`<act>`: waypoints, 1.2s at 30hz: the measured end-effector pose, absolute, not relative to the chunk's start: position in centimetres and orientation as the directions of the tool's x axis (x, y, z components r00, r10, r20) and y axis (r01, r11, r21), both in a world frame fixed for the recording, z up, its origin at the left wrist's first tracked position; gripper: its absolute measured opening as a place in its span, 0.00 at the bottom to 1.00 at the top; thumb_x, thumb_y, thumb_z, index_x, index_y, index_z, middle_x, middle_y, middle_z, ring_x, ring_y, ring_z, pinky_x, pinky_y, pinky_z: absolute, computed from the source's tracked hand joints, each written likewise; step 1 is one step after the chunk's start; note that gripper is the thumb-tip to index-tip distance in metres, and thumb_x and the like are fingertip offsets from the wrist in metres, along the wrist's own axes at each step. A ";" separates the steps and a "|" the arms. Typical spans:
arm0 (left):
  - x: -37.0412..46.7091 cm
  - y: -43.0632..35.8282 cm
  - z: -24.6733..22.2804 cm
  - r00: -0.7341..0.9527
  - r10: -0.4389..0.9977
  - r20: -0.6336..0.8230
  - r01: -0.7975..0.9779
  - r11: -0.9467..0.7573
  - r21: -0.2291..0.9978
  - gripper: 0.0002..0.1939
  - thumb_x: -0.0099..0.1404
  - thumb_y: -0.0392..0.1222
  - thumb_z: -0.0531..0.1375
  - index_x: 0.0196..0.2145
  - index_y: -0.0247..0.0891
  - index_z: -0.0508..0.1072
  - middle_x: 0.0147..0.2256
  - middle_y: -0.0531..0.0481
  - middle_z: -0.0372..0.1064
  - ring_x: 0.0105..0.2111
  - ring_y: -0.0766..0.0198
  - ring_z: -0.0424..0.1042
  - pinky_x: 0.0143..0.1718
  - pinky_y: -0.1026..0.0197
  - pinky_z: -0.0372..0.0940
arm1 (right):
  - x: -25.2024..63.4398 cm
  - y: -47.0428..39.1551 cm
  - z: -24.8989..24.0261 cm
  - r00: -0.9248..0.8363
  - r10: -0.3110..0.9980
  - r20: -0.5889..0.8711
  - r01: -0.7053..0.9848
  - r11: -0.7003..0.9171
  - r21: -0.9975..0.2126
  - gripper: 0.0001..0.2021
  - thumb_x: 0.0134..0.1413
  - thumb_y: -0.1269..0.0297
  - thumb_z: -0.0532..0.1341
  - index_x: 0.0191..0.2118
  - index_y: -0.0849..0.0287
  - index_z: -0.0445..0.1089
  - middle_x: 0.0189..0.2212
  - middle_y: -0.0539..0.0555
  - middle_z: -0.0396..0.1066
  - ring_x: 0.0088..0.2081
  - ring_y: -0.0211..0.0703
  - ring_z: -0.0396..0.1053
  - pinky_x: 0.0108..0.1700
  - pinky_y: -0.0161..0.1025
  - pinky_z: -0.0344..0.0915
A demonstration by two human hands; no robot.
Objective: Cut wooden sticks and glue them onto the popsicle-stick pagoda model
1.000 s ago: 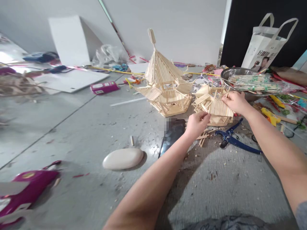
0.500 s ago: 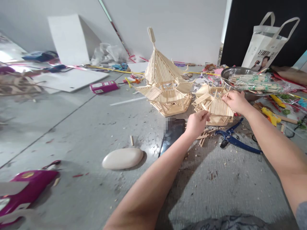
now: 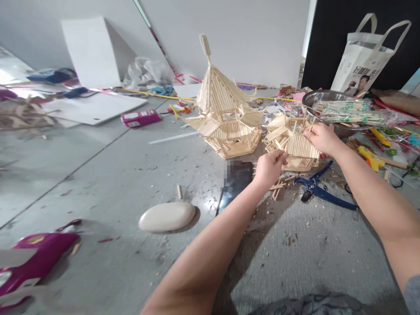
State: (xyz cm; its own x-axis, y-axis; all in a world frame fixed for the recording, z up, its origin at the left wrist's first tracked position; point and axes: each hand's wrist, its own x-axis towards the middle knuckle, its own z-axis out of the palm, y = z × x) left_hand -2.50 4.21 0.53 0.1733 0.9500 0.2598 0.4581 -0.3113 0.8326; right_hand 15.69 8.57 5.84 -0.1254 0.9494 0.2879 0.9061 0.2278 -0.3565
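A low pavilion model built of wooden sticks (image 3: 293,133) sits on the floor, one slatted roof panel (image 3: 300,146) facing me. My left hand (image 3: 271,166) pinches at the panel's lower left corner, fingers closed. At its upper right edge, the fingertips of my right hand (image 3: 320,135) are closed on the panel too. To the left stands a taller stick pagoda (image 3: 226,113) with a pointed roof. Blue cutters (image 3: 323,192) and loose sticks (image 3: 278,188) lie in front of the low model. Whether the panel is fixed to the frame I cannot tell.
A phone (image 3: 236,183) lies beside my left forearm, with a pale oval case (image 3: 167,216) farther left. Behind my right hand is a metal bowl (image 3: 308,98) holding bagged sticks (image 3: 351,111). A yellow glue gun (image 3: 370,158) lies at right.
The view has shifted very slightly. Both hands keep their places on the roof panel, and nothing else visibly moves.
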 end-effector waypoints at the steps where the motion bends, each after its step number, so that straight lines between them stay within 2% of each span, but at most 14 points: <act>1: -2.6 4.3 0.6 0.171 0.952 0.254 0.457 -0.305 0.836 0.14 0.60 0.44 0.51 0.22 0.37 0.68 0.20 0.54 0.68 0.21 0.69 0.64 0.22 0.68 0.55 | 15.7 8.6 5.8 -0.127 0.950 0.287 0.904 0.229 -0.360 0.10 0.53 0.65 0.52 0.28 0.57 0.70 0.37 0.55 0.73 0.48 0.52 0.63 0.53 0.65 0.41; 5: -3.5 4.6 1.3 0.212 0.947 0.242 0.474 -0.316 0.822 0.11 0.56 0.47 0.56 0.24 0.37 0.71 0.21 0.54 0.68 0.21 0.69 0.63 0.23 0.67 0.56 | 15.9 8.4 5.9 -0.088 0.951 0.297 0.899 0.204 -0.386 0.08 0.51 0.62 0.54 0.32 0.57 0.69 0.36 0.56 0.73 0.46 0.53 0.64 0.52 0.62 0.45; 8: -4.3 4.9 1.9 0.216 0.937 0.276 0.523 -0.349 0.778 0.08 0.52 0.45 0.60 0.24 0.37 0.69 0.23 0.53 0.67 0.22 0.69 0.63 0.24 0.66 0.57 | 15.8 7.2 6.2 -0.056 0.882 0.467 0.891 0.255 -0.375 0.13 0.49 0.60 0.57 0.41 0.59 0.66 0.37 0.57 0.72 0.42 0.50 0.66 0.48 0.55 0.54; 10: -4.6 5.0 2.0 0.184 0.927 0.327 0.541 -0.373 0.753 0.08 0.51 0.43 0.61 0.28 0.37 0.68 0.26 0.52 0.68 0.24 0.69 0.64 0.25 0.66 0.58 | 15.3 5.9 6.5 -0.089 0.783 0.616 0.907 0.319 -0.274 0.16 0.49 0.59 0.58 0.44 0.60 0.64 0.37 0.57 0.71 0.42 0.49 0.66 0.48 0.52 0.55; 12: -4.7 5.1 1.8 0.202 0.904 0.376 0.541 -0.423 0.727 0.14 0.50 0.42 0.62 0.35 0.37 0.68 0.32 0.50 0.69 0.26 0.69 0.65 0.27 0.66 0.60 | 14.5 4.5 6.6 -0.191 0.712 0.676 0.921 0.368 -0.128 0.14 0.50 0.57 0.57 0.41 0.59 0.65 0.38 0.57 0.70 0.43 0.50 0.64 0.50 0.52 0.52; 15: -4.8 5.4 1.2 0.261 0.870 0.418 0.525 -0.492 0.695 0.23 0.50 0.42 0.63 0.44 0.37 0.65 0.40 0.46 0.68 0.27 0.69 0.65 0.29 0.65 0.62 | 13.3 3.1 6.4 -0.314 0.684 0.658 0.915 0.404 0.017 0.13 0.50 0.56 0.57 0.41 0.57 0.67 0.43 0.56 0.69 0.48 0.51 0.61 0.53 0.54 0.46; 19: -5.0 6.2 0.5 0.282 0.841 0.462 0.474 -0.540 0.695 0.25 0.53 0.45 0.62 0.48 0.36 0.64 0.47 0.40 0.64 0.23 0.73 0.64 0.28 0.65 0.64 | 12.5 2.8 5.5 -0.428 0.723 0.542 0.885 0.458 0.088 0.17 0.52 0.55 0.55 0.46 0.56 0.66 0.46 0.57 0.68 0.50 0.52 0.59 0.55 0.57 0.41; 23: -5.0 7.0 0.2 0.318 0.796 0.514 0.412 -0.605 0.682 0.21 0.56 0.47 0.60 0.47 0.37 0.67 0.51 0.39 0.62 0.20 0.76 0.62 0.27 0.65 0.65 | 12.3 3.0 4.7 -0.464 0.749 0.473 0.875 0.472 0.110 0.19 0.54 0.54 0.53 0.48 0.58 0.65 0.49 0.60 0.66 0.52 0.53 0.58 0.56 0.61 0.39; 31: -4.8 7.4 0.1 0.397 0.770 0.499 0.387 -0.633 0.670 0.21 0.57 0.47 0.59 0.47 0.35 0.70 0.49 0.38 0.67 0.29 0.66 0.71 0.30 0.63 0.67 | 12.1 3.2 4.1 -0.442 0.750 0.492 0.884 0.457 0.097 0.19 0.57 0.55 0.50 0.48 0.59 0.65 0.49 0.61 0.66 0.51 0.53 0.60 0.56 0.62 0.40; 36: -4.6 7.3 -0.2 0.351 0.775 0.526 0.390 -0.632 0.670 0.20 0.57 0.48 0.59 0.45 0.34 0.71 0.48 0.38 0.68 0.31 0.65 0.72 0.30 0.64 0.67 | 12.3 3.2 4.0 -0.442 0.742 0.503 0.884 0.456 0.105 0.18 0.58 0.57 0.50 0.48 0.60 0.65 0.48 0.59 0.67 0.50 0.52 0.61 0.57 0.62 0.38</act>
State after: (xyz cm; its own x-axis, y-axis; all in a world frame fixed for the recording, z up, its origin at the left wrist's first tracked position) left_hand -4.60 7.29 -0.20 0.3507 0.7747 0.5262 0.3902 -0.6317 0.6698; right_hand 12.34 3.19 3.97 -0.4423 0.7422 0.5035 0.8840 0.4556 0.1048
